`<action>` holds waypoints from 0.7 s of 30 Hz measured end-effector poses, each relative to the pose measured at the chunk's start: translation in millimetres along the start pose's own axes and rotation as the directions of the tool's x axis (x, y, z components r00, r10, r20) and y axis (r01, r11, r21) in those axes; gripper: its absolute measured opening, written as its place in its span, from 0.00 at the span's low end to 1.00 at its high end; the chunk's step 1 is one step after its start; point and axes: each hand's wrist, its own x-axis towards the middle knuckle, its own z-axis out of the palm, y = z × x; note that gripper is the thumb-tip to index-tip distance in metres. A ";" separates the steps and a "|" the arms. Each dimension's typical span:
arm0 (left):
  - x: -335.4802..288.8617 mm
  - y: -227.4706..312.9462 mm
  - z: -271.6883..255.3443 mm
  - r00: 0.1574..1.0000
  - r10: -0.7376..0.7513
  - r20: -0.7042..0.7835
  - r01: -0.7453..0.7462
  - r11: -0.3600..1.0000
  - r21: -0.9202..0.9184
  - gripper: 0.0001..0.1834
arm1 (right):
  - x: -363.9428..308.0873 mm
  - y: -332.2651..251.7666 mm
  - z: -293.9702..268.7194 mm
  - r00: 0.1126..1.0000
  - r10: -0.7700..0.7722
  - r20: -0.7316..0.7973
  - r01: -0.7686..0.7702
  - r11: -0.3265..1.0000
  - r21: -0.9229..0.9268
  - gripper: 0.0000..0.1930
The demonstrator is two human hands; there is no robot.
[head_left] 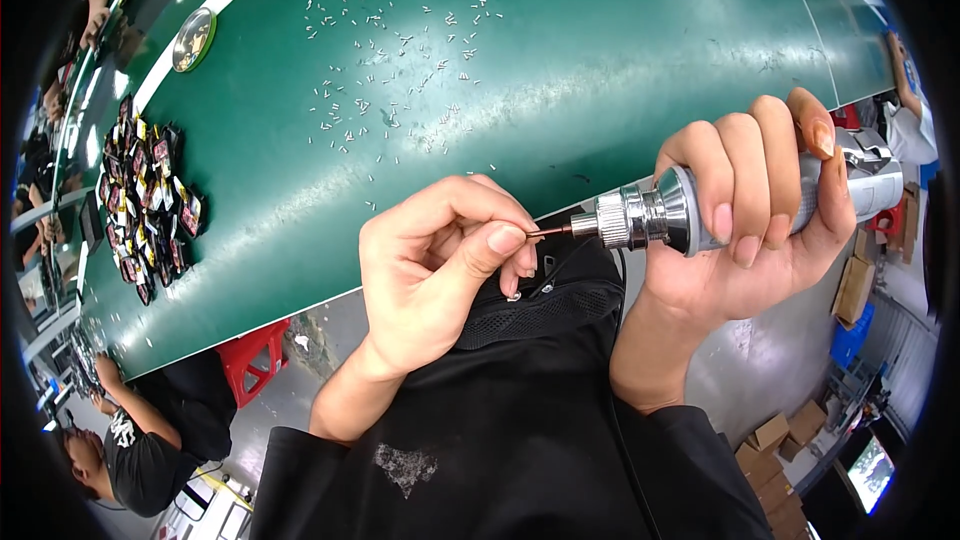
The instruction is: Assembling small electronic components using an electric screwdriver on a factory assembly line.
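My right hand (750,190) is wrapped round an electric screwdriver (685,210) with a grey body and a silver knurled collar. A thin copper-coloured bit (554,231) sticks out of it toward the left. My left hand (440,265) is closed in a pinch at the bit's tip, thumb against fingers; whether a small part sits between them is hidden. Both hands are above my lap, in front of the table's near edge. On the green table (620,70), many tiny silvery pins (400,65) lie scattered beyond my left hand.
A pile of small black packets (145,200) lies at the table's left, with a round shallow dish (194,40) behind it. A person (140,430) sits at the lower left near a red stool (252,360). Cardboard boxes (780,445) stand at the lower right.
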 end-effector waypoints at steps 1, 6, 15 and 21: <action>-1.0 3.7 -0.2 1.000 -0.014 -0.021 0.016 0.996 0.085 0.05 | -1.0 -0.7 0.7 1.000 -0.008 0.022 0.008 0.999 -0.034 0.07; -0.3 4.5 5.0 0.991 0.115 -0.065 -0.073 0.889 0.453 0.02 | -4.5 -3.0 -3.0 0.996 0.002 0.084 0.009 0.992 -0.126 0.07; 21.2 13.1 1.3 0.936 0.326 0.134 -0.316 0.607 0.729 0.03 | 6.0 -10.6 -14.3 0.998 -0.002 0.060 0.007 0.997 -0.080 0.08; 53.4 53.3 -37.4 0.954 0.265 0.140 -0.232 0.357 0.905 0.03 | 15.2 -6.6 -41.0 0.973 -0.075 -0.220 0.065 0.997 -0.049 0.06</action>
